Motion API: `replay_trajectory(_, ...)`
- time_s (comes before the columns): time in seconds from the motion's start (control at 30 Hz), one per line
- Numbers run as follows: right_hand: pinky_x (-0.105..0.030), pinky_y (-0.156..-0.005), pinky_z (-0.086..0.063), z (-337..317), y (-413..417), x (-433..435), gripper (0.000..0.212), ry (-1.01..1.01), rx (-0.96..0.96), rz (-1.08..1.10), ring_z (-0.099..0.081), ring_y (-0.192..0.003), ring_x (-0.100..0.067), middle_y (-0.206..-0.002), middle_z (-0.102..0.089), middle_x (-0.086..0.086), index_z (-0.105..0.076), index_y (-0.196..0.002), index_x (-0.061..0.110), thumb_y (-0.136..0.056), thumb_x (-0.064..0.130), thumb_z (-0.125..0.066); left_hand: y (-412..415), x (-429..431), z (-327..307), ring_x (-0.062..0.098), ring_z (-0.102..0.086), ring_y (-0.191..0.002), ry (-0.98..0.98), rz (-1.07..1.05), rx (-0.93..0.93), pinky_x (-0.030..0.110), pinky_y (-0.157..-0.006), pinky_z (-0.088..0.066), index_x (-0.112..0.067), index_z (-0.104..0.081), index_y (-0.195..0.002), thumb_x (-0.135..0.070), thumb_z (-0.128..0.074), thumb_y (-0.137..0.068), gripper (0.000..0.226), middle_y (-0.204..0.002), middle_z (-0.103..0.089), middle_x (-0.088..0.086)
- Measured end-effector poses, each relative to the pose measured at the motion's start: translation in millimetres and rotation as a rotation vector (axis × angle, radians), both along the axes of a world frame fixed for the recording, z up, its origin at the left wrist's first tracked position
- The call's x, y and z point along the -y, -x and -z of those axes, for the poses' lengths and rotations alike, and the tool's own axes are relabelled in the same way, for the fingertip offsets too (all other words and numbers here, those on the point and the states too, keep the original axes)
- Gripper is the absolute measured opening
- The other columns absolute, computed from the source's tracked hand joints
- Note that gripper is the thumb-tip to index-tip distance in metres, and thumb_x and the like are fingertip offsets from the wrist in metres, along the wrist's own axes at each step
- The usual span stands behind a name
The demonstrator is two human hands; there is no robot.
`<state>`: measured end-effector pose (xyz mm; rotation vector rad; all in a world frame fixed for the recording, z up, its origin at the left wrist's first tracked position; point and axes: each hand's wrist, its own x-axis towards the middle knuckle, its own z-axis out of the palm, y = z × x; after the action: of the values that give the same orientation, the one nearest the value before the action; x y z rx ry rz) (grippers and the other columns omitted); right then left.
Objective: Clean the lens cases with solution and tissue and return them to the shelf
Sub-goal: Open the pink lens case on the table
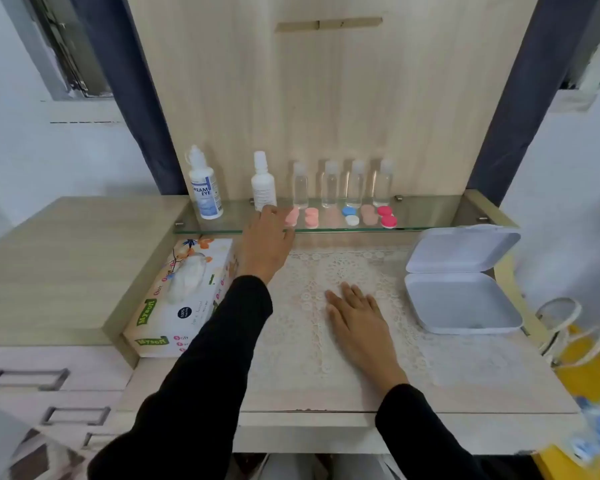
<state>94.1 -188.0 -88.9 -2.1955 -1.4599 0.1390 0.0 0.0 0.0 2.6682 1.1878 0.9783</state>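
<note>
Several lens cases lie in a row on the glass shelf (430, 213): a pink one (292, 216) at the left, then a light pink one (311, 217), a blue and white one (350, 215) and a red one (387, 217). My left hand (265, 240) reaches up to the shelf, and its fingers touch or curl around the leftmost pink case; the grip is hidden by the hand. My right hand (357, 318) lies flat, palm down, on the lace mat (309, 327). A solution bottle (204, 185) stands at the shelf's left end. A tissue box (184, 296) sits under the shelf.
A second white bottle (263, 183) and several small clear bottles (343, 185) stand at the back of the shelf. An open white hinged box (461, 282) rests on the desk at right. Drawers (49, 382) are at the lower left, and a yellow bag (582, 368) at the right edge.
</note>
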Motion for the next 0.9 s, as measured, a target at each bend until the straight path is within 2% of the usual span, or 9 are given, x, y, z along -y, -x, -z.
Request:
replay_trajectory(0.07, -0.031, -0.118, 0.002, -1.1, -0.9, 0.3, 0.052, -0.014, 0.018, 0.004, -0.007, -0.147, -0.013, -0.159, -0.018, 0.0, -0.034, -0.147, 0.031, -0.1, 0.044, -0.016, -4.4, -2.5, -3.2, 0.027, -0.049, -0.106, -0.017, -0.014, -0.105, 0.037, -0.085, -0.043, -0.024, -0.049, -0.132, -0.03, -0.045, -0.096, 0.038, -0.12, -0.053, 0.008)
replay_trajectory(0.17, -0.031, -0.118, 0.001, 1.6, 0.2, 0.2, 0.053, -0.028, 0.01, -0.001, -0.009, -0.147, -0.013, -0.159, -0.02, -0.001, -0.036, -0.146, 0.03, -0.099, 0.044, -0.017, -6.6, -4.7, -3.1, 0.027, -0.049, -0.106, 0.023, -0.04, -0.098, 0.038, -0.084, -0.044, -0.022, -0.053, -0.129, -0.033, -0.046, -0.095, 0.036, -0.115, -0.057, 0.006)
replay_trajectory(0.3, -0.032, -0.119, 0.0, 2.5, -1.6, 0.5, 0.047, -0.026, 0.039, 0.002, -0.009, -0.147, -0.013, -0.159, -0.02, 0.0, -0.035, -0.146, 0.031, -0.103, 0.041, -0.021, 2.3, -2.8, 3.0, 0.028, -0.053, -0.098, 0.012, 0.014, 0.048, 0.039, -0.08, -0.045, -0.015, -0.059, -0.117, -0.024, -0.05, -0.094, 0.026, -0.104, -0.06, 0.009)
replay_trajectory(0.47, -0.032, -0.119, 0.0, 2.9, -1.8, 0.6, 0.046, -0.029, 0.046, -0.006, -0.009, -0.147, -0.013, -0.159, -0.02, 0.0, -0.035, -0.147, 0.031, -0.103, 0.04, -0.023, 12.8, 14.3, 10.9, 0.022, -0.052, -0.099, 0.107, 0.04, 0.283, 0.034, -0.079, -0.044, -0.013, -0.063, -0.109, -0.015, -0.058, -0.086, 0.023, -0.105, -0.061, 0.005)
replay_trajectory(0.63, -0.032, -0.119, -0.001, 4.1, -2.8, 0.6, 0.046, -0.037, 0.047, -0.007, -0.01, -0.147, -0.013, -0.158, -0.021, 0.0, -0.034, -0.147, 0.03, -0.103, 0.038, -0.024, 29.9, 32.3, 29.7, 0.01, -0.054, -0.095, 0.221, 0.072, 0.419, 0.029, -0.081, -0.046, -0.023, -0.065, -0.106, -0.019, -0.061, -0.085, 0.022, -0.103, -0.063, -0.008)
replay_trajectory(0.77, -0.031, -0.118, -0.001, 5.5, -4.3, -0.7, 0.049, -0.047, 0.031, -0.004, -0.013, -0.146, -0.012, -0.158, -0.023, 0.002, -0.024, -0.151, 0.028, -0.103, 0.038, -0.026, 44.4, 51.3, 49.0, 0.001, -0.051, -0.095, 0.274, 0.257, 0.292, 0.014, -0.08, -0.038, -0.027, -0.066, -0.107, -0.021, -0.064, -0.086, 0.022, -0.102, -0.062, -0.017)
replay_trajectory(0.83, -0.032, -0.118, -0.003, 4.7, -4.7, 0.0, 0.052, -0.062, -0.004, -0.009, -0.014, -0.146, -0.013, -0.157, -0.025, 0.002, -0.019, -0.152, 0.03, -0.102, 0.041, -0.03, 48.6, 59.6, 58.0, 0.001, -0.05, -0.096, 0.309, 0.33, 0.207, 0.014, -0.081, -0.036, -0.026, -0.066, -0.108, -0.02, -0.065, -0.085, 0.024, -0.102, -0.062, -0.017)
replay_trajectory(0.9, -0.034, -0.118, -0.005, 3.2, -5.3, 0.3, 0.055, -0.069, -0.023, -0.024, -0.015, -0.146, -0.014, -0.156, -0.027, 0.002, -0.016, -0.151, 0.032, -0.1, 0.042, -0.034, 49.7, 64.7, 66.4, 0.002, -0.049, -0.096, 0.36, 0.346, 0.15, 0.02, -0.084, -0.038, -0.027, -0.066, -0.11, -0.02, -0.065, -0.084, 0.027, -0.101, -0.062, -0.015)
